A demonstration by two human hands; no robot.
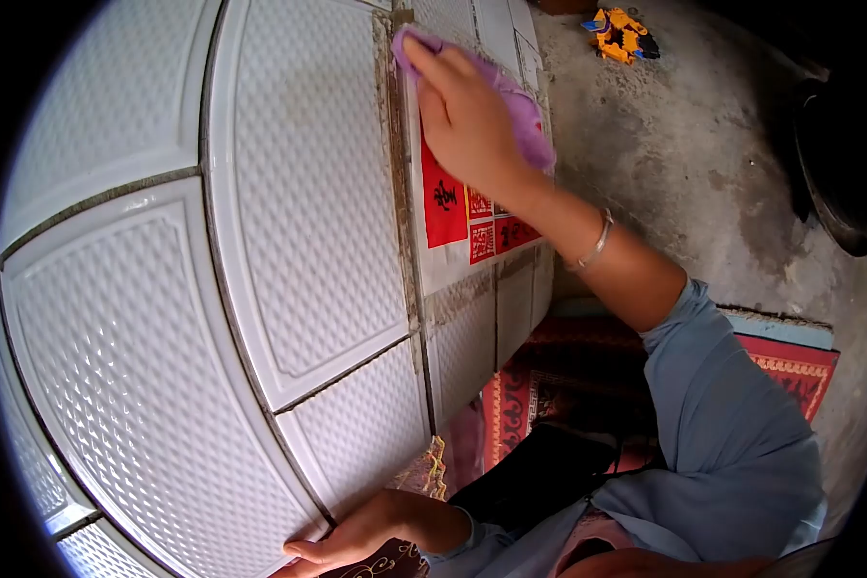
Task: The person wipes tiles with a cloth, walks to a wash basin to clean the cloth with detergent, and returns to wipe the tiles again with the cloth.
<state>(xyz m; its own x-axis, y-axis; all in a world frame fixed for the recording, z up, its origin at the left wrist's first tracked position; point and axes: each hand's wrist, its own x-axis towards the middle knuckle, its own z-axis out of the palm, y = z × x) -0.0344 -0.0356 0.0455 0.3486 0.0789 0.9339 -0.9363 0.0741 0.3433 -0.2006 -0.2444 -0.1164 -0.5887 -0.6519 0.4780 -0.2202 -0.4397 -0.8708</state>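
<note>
My right hand (467, 120) presses a purple cloth (525, 120) against the white tiled wall (308, 183), near a dirty brown joint between tiles. Its index finger is stretched out over the cloth, and the other fingers are partly hidden. Just below the wrist, a red and white paper with black characters (445, 207) is stuck to the tiles. My left hand (366, 530) rests at the bottom of the tiled surface, holding nothing that I can see. Its visible fingers lie extended along the tile, partly cut off by the frame's lower edge.
An orange and black toy (621, 36) lies on the grey concrete floor (636, 144) at the top right. Red patterned mats (790, 371) lie below the wall and behind my right arm. A dark rounded object (838, 193) stands at the right edge.
</note>
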